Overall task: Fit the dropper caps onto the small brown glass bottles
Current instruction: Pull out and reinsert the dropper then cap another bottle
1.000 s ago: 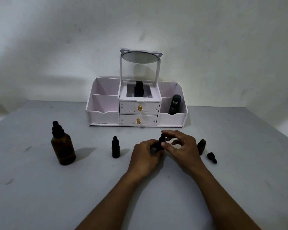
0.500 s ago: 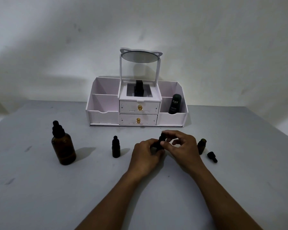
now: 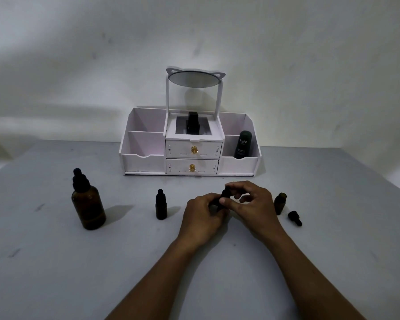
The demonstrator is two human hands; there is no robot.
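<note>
1. We've got one small brown bottle [image 3: 218,203] gripped low in our left hand [image 3: 202,219], mostly hidden, and our right hand [image 3: 252,204] pinches its black dropper cap [image 3: 225,192] on top.
2. Left of that held bottle, a capped small bottle [image 3: 161,207] stands upright.
3. Right of the held bottle, an uncapped brown bottle [image 3: 280,203] stands open, its loose cap [image 3: 295,218] lying on its side just beside it.

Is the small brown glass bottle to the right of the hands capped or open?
Open. The small brown glass bottle stands upright with a bare neck; a loose black dropper cap lies on the grey table beside it.
</note>
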